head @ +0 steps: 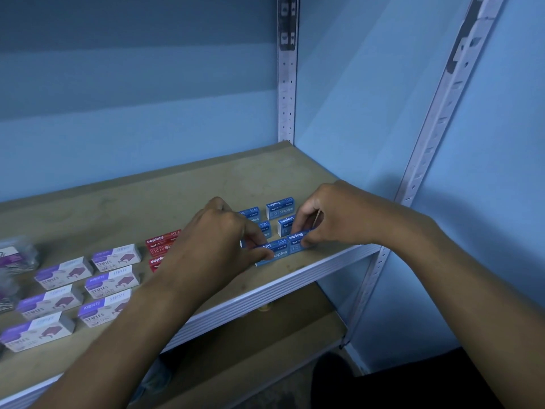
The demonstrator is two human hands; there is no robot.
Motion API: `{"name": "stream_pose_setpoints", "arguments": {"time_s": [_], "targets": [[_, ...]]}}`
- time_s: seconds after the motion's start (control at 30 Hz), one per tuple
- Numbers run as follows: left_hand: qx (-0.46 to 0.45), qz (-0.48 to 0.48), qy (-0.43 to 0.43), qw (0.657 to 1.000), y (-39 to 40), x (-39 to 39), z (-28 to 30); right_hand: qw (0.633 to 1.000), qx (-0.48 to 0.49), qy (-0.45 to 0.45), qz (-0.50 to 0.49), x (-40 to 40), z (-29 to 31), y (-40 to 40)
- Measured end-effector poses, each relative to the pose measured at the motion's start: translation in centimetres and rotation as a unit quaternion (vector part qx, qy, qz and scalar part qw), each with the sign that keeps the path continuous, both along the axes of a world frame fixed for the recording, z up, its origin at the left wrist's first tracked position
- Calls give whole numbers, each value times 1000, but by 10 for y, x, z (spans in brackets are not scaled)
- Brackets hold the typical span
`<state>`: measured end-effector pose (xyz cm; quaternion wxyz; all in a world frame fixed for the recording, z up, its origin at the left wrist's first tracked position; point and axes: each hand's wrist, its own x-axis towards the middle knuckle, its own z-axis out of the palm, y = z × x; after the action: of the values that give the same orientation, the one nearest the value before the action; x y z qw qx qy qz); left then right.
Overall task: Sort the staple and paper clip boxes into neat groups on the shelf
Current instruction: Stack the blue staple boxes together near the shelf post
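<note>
Several blue staple boxes lie near the right end of the wooden shelf (177,196). My left hand (218,240) pinches the front blue box (277,253) at its left end. My right hand (330,215) pinches the neighbouring blue box (298,239), which touches the first one end to end. Another blue box (280,206) sits behind them, and others are partly hidden by my fingers. Two red staple boxes (160,242) lie left of the blue ones, half covered by my left hand. Several purple-and-white staple boxes (113,255) form rows at the left.
Clear packs of paper clips (14,258) sit at the far left edge. The metal front rail (295,278) runs just below the blue boxes. Perforated uprights (286,98) stand at the back and right. A lower shelf (265,335) shows underneath.
</note>
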<state>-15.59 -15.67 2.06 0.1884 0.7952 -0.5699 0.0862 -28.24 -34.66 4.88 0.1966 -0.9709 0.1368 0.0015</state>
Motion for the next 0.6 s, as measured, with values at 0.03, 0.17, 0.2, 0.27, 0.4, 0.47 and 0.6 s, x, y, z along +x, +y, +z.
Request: {"name": "stream_pose_setpoints", "arguments": {"time_s": [0.03,0.17,0.2,0.27,0.4,0.47,0.6], "targets": [[-3,-2,2,1000,0,0,0,1000,-3,-1,1,0,0,0],[3,-4,2,1000,-2,2,-2,1000,-8,4,4,1,0,0],[2,-5,2,1000,-2,3,-3,1000,-7,6,5,1,0,0],[-9,-5,-3,1000,-2,4,-2,1000,5,5,3,-1,3,0],[-53,18,-24,998,-1,9,6,998,34,-49,-27,-5,11,-8],[-62,39,-44,996,0,11,9,995,34,-80,-39,-3,11,-13],[-35,73,-65,995,-1,13,10,996,12,-82,-31,4,8,-13]]}}
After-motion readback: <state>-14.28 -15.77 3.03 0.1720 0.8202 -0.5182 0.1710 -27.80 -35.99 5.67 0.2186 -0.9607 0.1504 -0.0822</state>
